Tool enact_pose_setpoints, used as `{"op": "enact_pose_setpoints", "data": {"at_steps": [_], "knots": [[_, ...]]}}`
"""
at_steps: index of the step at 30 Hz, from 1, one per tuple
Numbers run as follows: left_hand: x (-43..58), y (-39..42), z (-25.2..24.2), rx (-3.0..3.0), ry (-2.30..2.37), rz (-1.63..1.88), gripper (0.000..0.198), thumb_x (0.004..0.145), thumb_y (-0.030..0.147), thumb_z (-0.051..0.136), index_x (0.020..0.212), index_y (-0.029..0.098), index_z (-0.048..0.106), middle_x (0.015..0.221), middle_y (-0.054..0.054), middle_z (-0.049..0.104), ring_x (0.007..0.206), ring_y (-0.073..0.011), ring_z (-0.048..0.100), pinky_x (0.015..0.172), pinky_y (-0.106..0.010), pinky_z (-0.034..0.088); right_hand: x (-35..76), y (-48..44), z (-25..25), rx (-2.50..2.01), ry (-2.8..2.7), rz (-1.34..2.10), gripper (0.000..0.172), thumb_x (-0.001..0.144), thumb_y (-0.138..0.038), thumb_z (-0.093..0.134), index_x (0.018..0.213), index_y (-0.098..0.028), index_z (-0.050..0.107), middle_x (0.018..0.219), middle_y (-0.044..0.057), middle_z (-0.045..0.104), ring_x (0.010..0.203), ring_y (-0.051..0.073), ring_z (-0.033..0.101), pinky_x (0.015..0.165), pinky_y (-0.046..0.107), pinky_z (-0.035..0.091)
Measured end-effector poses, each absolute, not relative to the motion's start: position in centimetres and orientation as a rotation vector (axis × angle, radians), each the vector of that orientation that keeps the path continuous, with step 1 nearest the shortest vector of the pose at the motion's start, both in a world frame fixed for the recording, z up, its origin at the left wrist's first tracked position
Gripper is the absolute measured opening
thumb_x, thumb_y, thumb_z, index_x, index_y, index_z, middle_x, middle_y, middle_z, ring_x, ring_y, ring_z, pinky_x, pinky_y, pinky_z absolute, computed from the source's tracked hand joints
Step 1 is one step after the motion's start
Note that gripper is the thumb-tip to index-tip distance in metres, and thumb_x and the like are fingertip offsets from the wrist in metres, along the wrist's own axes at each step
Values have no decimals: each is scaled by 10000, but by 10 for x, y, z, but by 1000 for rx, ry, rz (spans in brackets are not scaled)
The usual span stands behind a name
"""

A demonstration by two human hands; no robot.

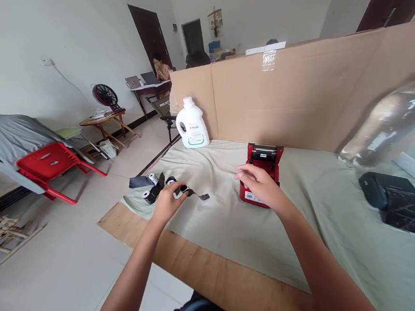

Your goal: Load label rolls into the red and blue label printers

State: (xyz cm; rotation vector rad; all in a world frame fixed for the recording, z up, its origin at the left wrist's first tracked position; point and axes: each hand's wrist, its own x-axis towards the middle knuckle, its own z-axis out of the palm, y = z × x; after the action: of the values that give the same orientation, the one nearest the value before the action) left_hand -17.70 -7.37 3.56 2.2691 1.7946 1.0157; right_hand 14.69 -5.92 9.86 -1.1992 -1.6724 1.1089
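My left hand (169, 204) is closed, thumb and fingers pinching a small roll of black ribbon (184, 189) whose loose tail trails right over the cloth. Beside and behind it lie several similar rolls, among them a black roll (150, 197) with a white core and a dark strip (140, 182) spread flat. My right hand (258, 180) hovers in front of a small red printer (256, 198), hiding part of it. Its fingers point left, stretched out and apart, with nothing visible in them. The printer's lid (265, 153) stands raised, baring a roller.
A white jug (193, 125) stands at the back left of the cloth (219, 229). Cardboard (270, 100) walls the rear. To the right are a large clear bottle (388, 123), a black device (389, 195) and a white tube (413, 166). Other people sit to the left.
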Motion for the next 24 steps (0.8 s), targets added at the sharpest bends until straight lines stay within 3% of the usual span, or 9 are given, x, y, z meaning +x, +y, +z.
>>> {"op": "enact_pose_setpoints", "data": {"at_steps": [5,9,12,15,18,21,24], "knots": [[-123,-66,86,2390,1216,914,381,948,329,575,1320,259,625,1187,-69,666,1072,-206,639,940,-332,510,150,-59,99,-1178,-1766,1082,314,887,-433,569,1080,-236,719,1025,61,727,854,217,640,661,309,470],[-69,-49,113,2560,916,766,716,955,248,554,1588,307,225,1246,-70,670,1116,-217,612,1008,-386,473,158,-60,103,-1132,-1815,1005,307,851,-417,620,1067,-223,717,1013,46,713,738,170,604,666,311,478],[-34,-34,117,2618,778,736,754,965,198,503,1607,307,124,1334,-89,625,1222,-242,550,1063,-426,436,167,-56,101,-1157,-1747,905,323,807,-366,661,1093,-219,684,977,31,711,693,151,584,691,320,491],[-7,-18,108,2552,719,777,736,943,170,505,1592,307,188,1402,-100,528,1280,-234,513,1082,-397,432,177,-47,97,-1140,-1635,893,335,789,-315,664,1111,-223,661,1040,34,721,815,176,639,763,330,507],[7,-1,95,2430,775,951,644,909,209,575,1512,266,354,1340,-108,493,1235,-216,534,1045,-359,464,191,-38,92,-1199,-1565,855,281,794,-290,654,1060,-206,680,1072,53,728,938,205,662,836,346,503],[6,11,88,2406,848,1038,405,894,239,614,1293,214,545,1198,-87,561,1141,-209,568,997,-353,482,205,-28,85,-1405,-1594,742,198,831,-262,617,996,-192,701,994,61,735,891,213,665,821,353,498],[-4,13,90,2463,820,867,192,909,262,609,1093,215,639,1073,-53,643,1033,-203,611,936,-345,493,213,-18,75,-1537,-1798,521,205,873,-201,561,1013,-196,710,1006,77,726,896,223,648,829,361,479]]}}
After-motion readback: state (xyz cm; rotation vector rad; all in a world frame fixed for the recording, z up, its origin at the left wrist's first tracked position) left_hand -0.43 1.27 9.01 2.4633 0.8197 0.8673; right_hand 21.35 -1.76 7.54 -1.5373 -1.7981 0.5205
